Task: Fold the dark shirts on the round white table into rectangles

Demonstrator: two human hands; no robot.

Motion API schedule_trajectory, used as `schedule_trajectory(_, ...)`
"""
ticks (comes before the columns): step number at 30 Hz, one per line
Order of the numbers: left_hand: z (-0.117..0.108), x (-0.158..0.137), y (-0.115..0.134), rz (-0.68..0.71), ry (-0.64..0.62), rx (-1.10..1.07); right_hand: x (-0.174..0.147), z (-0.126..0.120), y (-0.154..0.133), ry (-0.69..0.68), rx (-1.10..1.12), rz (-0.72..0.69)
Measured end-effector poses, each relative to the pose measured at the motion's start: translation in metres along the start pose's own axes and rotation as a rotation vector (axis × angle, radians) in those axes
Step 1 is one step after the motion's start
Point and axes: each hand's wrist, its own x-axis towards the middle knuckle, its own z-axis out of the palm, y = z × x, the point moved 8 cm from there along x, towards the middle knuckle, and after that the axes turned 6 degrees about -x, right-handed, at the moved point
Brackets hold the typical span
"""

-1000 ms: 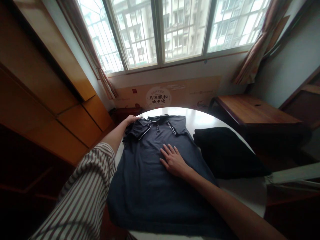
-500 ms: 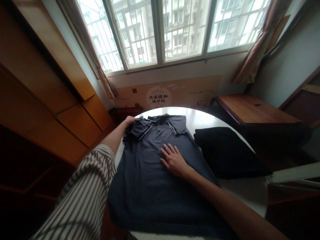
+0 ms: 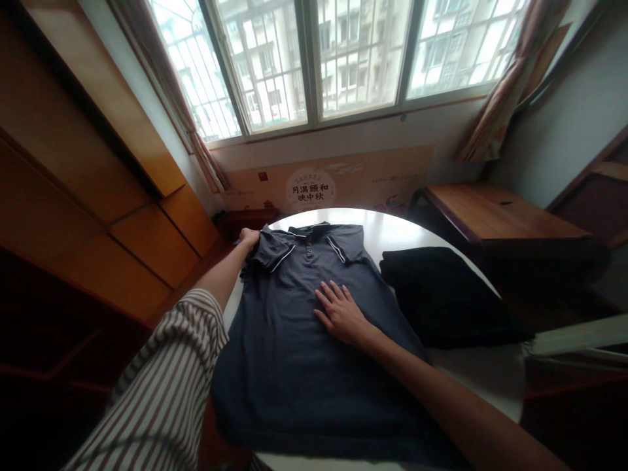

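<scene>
A dark navy polo shirt [image 3: 294,353] lies spread on a round white table [image 3: 392,229], its white-trimmed collar at the far end. My left hand [image 3: 249,238] is closed on the shirt's left shoulder edge, beside the bunched left sleeve. Flat on the chest rests my right hand [image 3: 339,314], fingers spread. The right sleeve is folded inward over the front, with its white stripes showing. Part of the shirt's lower right side is hidden under my right forearm.
A folded black garment [image 3: 441,301] lies on the table to the right of the shirt. Beyond it stands a wooden desk [image 3: 505,212]. Wooden cabinets [image 3: 161,242] line the left side, and a barred window [image 3: 358,59] is ahead.
My left hand has shifted slightly left and its fingers have closed on the shirt's edge, drawing the left shoulder fabric a little outward. My right hand stays in place.
</scene>
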Motion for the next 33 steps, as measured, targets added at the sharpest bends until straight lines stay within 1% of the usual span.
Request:
schedule_trajectory(3,-0.006,-0.012,0.025,0.159,0.012,0.036,0.0,-0.001,0.0,0.003,0.0,0.005)
schedule_trajectory(4,-0.002,-0.021,0.033,0.228,-0.017,0.045,0.0,-0.001,0.0,0.002,0.001,0.005)
schedule_trajectory(6,0.014,-0.049,0.045,0.431,-0.13,0.107,0.0,-0.001,0.0,-0.004,0.003,0.0)
schedule_trajectory(8,0.034,-0.087,0.045,0.656,-0.245,0.246,0.0,-0.001,-0.001,-0.006,0.002,-0.004)
schedule_trajectory(9,0.043,-0.103,0.038,0.734,-0.276,0.334,0.0,-0.001,-0.001,-0.004,0.001,-0.004)
schedule_trajectory(10,0.05,-0.116,0.029,0.777,-0.287,0.416,0.0,-0.001,-0.001,-0.002,-0.001,-0.003)
schedule_trajectory(11,0.054,-0.124,0.018,0.783,-0.284,0.479,-0.001,-0.002,0.0,0.001,-0.003,-0.002)
schedule_trajectory(13,0.058,-0.131,0.002,0.764,-0.275,0.551,-0.002,-0.002,0.0,0.008,-0.008,-0.006)
schedule_trajectory(15,0.059,-0.129,-0.005,0.748,-0.273,0.57,-0.002,-0.002,-0.001,0.008,-0.014,-0.016)
schedule_trajectory(19,0.056,-0.129,0.004,0.697,-0.273,0.572,0.0,-0.004,-0.005,-0.002,-0.031,-0.011)
schedule_trajectory(21,0.052,-0.146,0.011,0.705,-0.285,0.549,-0.004,-0.007,-0.008,-0.027,-0.035,0.012)
schedule_trajectory(22,0.048,-0.161,0.015,0.738,-0.302,0.519,-0.01,-0.01,-0.011,-0.045,-0.035,0.021)
schedule_trajectory(24,0.036,-0.207,0.02,0.854,-0.369,0.414,-0.034,-0.018,-0.018,-0.079,-0.026,0.01)
schedule_trajectory(25,0.027,-0.236,0.021,0.926,-0.419,0.345,-0.051,-0.022,-0.023,-0.091,-0.013,-0.016)
schedule_trajectory(27,0.004,-0.299,0.014,1.037,-0.546,0.223,-0.095,-0.031,-0.033,-0.104,0.031,-0.096)
schedule_trajectory(28,-0.007,-0.33,0.007,1.079,-0.624,0.193,-0.12,-0.033,-0.037,-0.111,0.06,-0.136)
schedule_trajectory(30,-0.026,-0.384,-0.013,1.123,-0.757,0.182,-0.167,-0.034,-0.037,-0.093,0.091,-0.186)
schedule_trajectory(31,-0.035,-0.404,-0.024,1.145,-0.79,0.192,-0.188,-0.034,-0.035,-0.073,0.081,-0.206)
schedule_trajectory(33,-0.047,-0.432,-0.045,1.194,-0.791,0.254,-0.22,-0.031,-0.026,-0.003,0.02,-0.233)
